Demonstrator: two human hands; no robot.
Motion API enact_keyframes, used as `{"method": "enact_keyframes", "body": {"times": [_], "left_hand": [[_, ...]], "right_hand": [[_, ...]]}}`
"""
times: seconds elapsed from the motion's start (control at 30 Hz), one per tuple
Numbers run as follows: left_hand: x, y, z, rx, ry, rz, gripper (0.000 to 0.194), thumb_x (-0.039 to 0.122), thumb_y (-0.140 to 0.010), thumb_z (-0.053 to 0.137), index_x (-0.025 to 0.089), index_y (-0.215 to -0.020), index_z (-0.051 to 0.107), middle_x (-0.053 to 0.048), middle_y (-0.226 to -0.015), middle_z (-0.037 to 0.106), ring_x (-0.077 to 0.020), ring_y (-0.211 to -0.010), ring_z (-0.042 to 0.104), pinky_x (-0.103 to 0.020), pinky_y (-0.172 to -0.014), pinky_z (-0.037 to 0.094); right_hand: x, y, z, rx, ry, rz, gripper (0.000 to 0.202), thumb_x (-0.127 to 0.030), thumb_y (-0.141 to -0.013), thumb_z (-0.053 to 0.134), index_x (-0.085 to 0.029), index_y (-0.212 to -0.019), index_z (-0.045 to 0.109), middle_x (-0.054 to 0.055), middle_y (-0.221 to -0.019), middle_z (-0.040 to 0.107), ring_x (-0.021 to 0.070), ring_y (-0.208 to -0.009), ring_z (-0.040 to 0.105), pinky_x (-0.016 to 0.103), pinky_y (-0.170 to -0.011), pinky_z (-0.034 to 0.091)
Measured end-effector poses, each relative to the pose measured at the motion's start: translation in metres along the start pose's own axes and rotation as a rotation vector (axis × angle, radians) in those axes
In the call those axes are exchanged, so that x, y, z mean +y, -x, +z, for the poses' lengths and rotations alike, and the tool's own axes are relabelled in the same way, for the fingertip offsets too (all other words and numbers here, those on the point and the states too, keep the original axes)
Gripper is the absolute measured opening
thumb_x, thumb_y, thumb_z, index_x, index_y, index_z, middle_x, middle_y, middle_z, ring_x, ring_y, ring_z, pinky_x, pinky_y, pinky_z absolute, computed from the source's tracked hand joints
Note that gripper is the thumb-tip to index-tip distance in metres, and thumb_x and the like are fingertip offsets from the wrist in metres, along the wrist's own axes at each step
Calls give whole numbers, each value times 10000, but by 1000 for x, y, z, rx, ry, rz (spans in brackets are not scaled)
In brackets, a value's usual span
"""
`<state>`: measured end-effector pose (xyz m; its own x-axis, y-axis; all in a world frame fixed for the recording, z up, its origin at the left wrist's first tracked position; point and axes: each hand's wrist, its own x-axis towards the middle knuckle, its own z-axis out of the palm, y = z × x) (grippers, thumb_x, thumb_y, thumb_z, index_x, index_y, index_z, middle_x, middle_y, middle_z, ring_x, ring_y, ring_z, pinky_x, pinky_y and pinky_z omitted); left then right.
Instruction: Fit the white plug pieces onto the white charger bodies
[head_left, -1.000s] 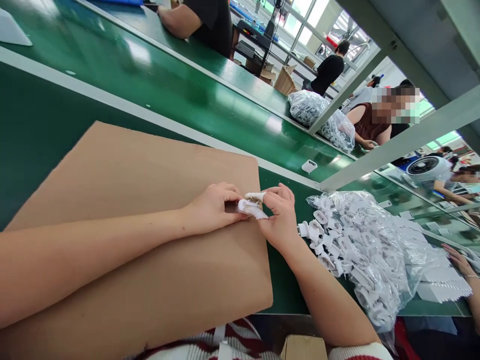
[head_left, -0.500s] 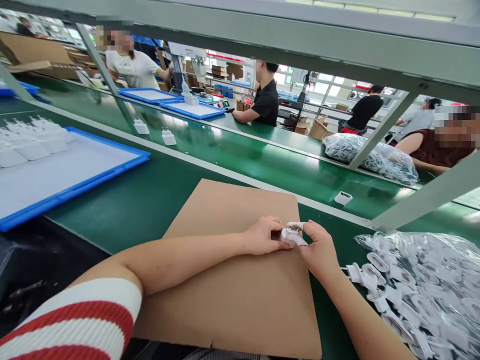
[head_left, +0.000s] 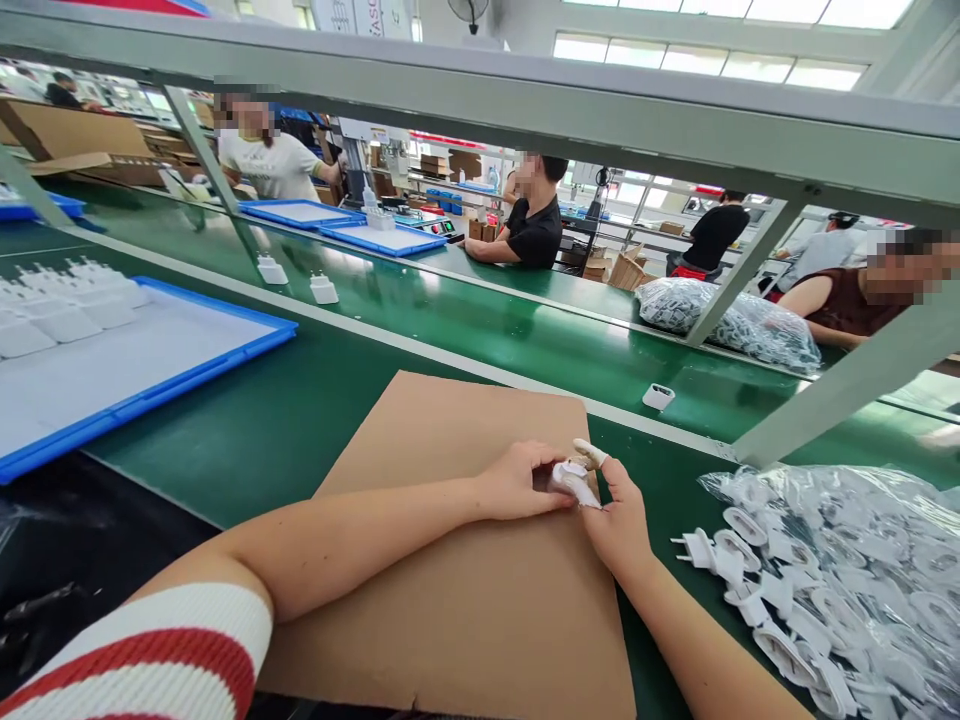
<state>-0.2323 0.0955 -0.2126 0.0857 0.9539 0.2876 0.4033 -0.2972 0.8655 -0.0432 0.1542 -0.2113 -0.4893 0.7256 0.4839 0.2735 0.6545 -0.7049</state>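
Over the cardboard sheet (head_left: 442,600), my left hand (head_left: 517,480) grips a small white plastic charger part (head_left: 576,482) between thumb and fingers. My right hand (head_left: 619,510) meets it from the other side, its thumb against the lower edge. A white finger cot (head_left: 591,452) covers the right index fingertip, which is raised at the part's top. Something small and brownish shows there, too unclear to name. Fingers partly hide the part.
White plug shells (head_left: 787,590) spill from a clear bag at right. A blue-rimmed tray (head_left: 225,370) at left holds upright chargers (head_left: 67,300). Along the green belt (head_left: 480,335) lie a white housing (head_left: 658,397) and two chargers. A slanted post (head_left: 847,360) stands at right; co-workers sit beyond.
The right index finger has lifted and straightened a little, and the white part has tilted in my hands. The housing and chargers on the belt have moved left. My view has tipped up.
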Motion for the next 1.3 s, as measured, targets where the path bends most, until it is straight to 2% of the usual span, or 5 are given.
{"method": "enact_keyframes", "body": {"times": [0.1, 0.53, 0.8, 1.07, 1.3], "left_hand": [[0, 1, 1, 3, 91, -35, 337, 387, -837, 777, 228, -1134, 771, -55, -1065, 773, -242, -974, 688, -345, -885, 543], [-4, 0, 3, 50, 56, -93, 297, 437, -773, 834, 190, -926, 771, -50, -910, 735, -232, -863, 662, -330, -772, 519], [-4, 4, 4, 46, 83, -6, 519, 297, -850, 726, 215, -1358, 662, -83, -1218, 750, -230, -984, 685, -339, -849, 540], [-5, 6, 8, 85, 3, -35, 331, 322, -851, 713, 198, -1157, 739, -72, -1064, 769, -228, -879, 683, -347, -800, 552], [-19, -54, -11, 224, -135, -180, 308, 248, -843, 799, 197, -1137, 727, -42, -1031, 781, -203, -853, 714, -328, -815, 592]], "right_hand": [[1, 2, 2, -32, -103, -10, 416, -256, -847, 632, -240, -1260, 683, 95, -1176, 725, 257, -1071, 690, 427, -961, 561], [-2, -3, 0, -94, -322, 195, 235, -300, -784, 736, -234, -996, 813, 65, -993, 712, 242, -959, 713, 384, -887, 594], [8, 3, 12, -76, -495, 314, 509, -308, -733, 835, -247, -1198, 638, 82, -1167, 759, 267, -1118, 741, 461, -1059, 579], [10, 1, 11, -100, -617, 404, 665, -387, -702, 880, -247, -1242, 517, 109, -1206, 733, 277, -1117, 757, 481, -1049, 583], [-1, -12, -17, 52, -265, 439, 599, -518, -806, 719, -220, -1306, 581, 158, -1355, 604, 298, -1163, 703, 448, -906, 633]]}}
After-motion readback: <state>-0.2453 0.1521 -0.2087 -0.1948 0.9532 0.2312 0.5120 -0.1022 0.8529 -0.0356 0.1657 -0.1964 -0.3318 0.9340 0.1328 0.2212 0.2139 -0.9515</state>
